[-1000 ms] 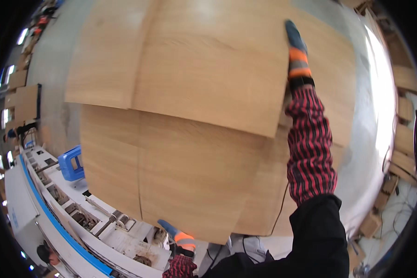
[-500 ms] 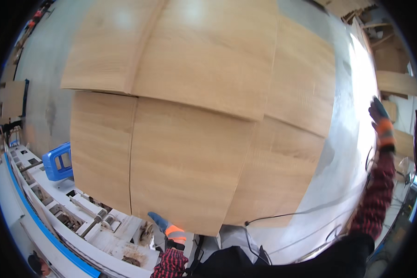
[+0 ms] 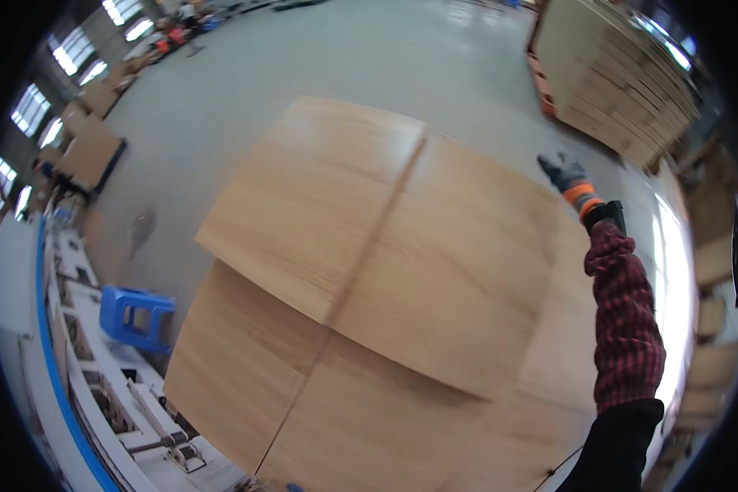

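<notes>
Machinery (image 3: 98,385) with a blue edge and metal rollers runs down the left, a blue stool (image 3: 137,316) just beside it. Next comes the stack of wood sheets (image 3: 303,410) on the grey floor (image 3: 320,57). Its top sheet (image 3: 385,246), lying flat a second ago, now floats tilted above the pile, lifted and shifting. The left hand, low at the near edge a moment ago, is out of view now. At the right, the right hand (image 3: 567,174), gloved, fingers spread, has swung out past the sheet's far corner, seemingly not gripping it. More sheets are piled far right (image 3: 615,74).
</notes>
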Tool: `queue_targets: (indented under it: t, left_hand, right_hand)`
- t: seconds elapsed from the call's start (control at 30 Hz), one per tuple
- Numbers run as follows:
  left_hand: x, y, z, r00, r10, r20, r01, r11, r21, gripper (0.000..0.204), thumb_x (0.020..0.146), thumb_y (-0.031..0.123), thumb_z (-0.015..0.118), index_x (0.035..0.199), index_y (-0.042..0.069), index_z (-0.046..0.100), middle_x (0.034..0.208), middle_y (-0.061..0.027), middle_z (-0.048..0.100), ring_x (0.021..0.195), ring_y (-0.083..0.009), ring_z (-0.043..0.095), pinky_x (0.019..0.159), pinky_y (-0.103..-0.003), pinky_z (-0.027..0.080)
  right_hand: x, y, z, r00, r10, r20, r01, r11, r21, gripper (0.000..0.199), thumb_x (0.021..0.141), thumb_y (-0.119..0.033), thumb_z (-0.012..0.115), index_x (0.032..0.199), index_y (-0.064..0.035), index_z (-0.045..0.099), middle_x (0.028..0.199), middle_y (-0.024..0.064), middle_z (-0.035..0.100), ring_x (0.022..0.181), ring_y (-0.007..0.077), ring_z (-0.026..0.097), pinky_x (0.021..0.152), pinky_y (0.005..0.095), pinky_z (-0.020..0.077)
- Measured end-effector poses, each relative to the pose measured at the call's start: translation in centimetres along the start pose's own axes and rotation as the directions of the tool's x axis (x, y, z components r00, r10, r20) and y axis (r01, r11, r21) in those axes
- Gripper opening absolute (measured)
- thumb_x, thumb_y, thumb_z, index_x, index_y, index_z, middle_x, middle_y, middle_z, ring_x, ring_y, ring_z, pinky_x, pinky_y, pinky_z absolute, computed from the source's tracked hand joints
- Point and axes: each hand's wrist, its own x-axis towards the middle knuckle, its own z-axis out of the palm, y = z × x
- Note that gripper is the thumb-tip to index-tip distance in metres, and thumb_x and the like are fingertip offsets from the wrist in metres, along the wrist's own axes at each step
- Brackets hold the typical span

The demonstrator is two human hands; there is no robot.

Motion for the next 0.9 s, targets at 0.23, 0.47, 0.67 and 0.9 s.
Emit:
queue_targets:
  t: [0.23,0.47,0.67,0.9]
  left_hand:
    - [1.0,-0.5,-7.3,0.982,-0.111,-0.154,0.114,0.993,0.008,0.069,0.081,0.060,0.036,0.125,0.007,0.036,0.126,-0.0088,0.040,0.111,-0.0269,0.041,0.095,-0.038,0.031]
    - [-0.4,-2.0,-12.6,0.976,-0.125,-0.180,0.118,0.992,-0.049,0.069,0.081,0.060,0.037,0.125,0.007,0.037,0.125,-0.0094,0.041,0.110,-0.0268,0.042,0.094,-0.038,0.033]
    - [0.2,-2.7,-15.5,0.986,-0.093,-0.135,0.084,0.994,-0.072,0.069,0.080,0.060,0.037,0.124,0.007,0.037,0.124,-0.0099,0.042,0.109,-0.0267,0.043,0.093,-0.038,0.034]
    - [-2.0,-0.2,-10.3,0.995,-0.003,-0.099,-0.003,0.998,-0.065,0.065,0.079,0.057,0.044,0.118,0.005,0.042,0.112,-0.0096,0.051,0.098,-0.0235,0.051,0.082,-0.038,0.043]
  right_hand:
    - [4.6,-0.6,9.4,0.904,-0.034,0.425,0.114,0.980,-0.164,0.051,0.087,-0.032,0.032,0.128,-0.0031,0.030,0.133,0.0162,0.029,0.124,0.0281,0.024,0.102,0.0391,0.0215]
    - [2.9,1.0,8.8,0.917,-0.084,0.390,0.168,0.968,-0.185,0.047,0.087,-0.030,0.033,0.125,-0.0023,0.034,0.129,0.0181,0.034,0.120,0.0301,0.030,0.099,0.0384,0.0262]
    - [0.5,-0.1,7.2,0.919,-0.108,0.378,0.195,0.960,-0.201,0.044,0.087,-0.028,0.034,0.123,-0.0015,0.037,0.125,0.0196,0.039,0.116,0.0318,0.036,0.096,0.0378,0.0302]
    - [-6.9,-0.3,7.5,0.973,-0.144,-0.178,0.149,0.989,0.017,0.061,0.080,-0.052,0.040,0.113,-0.0016,0.049,0.110,0.0204,0.052,0.103,0.0350,0.048,0.090,0.0365,0.0362]
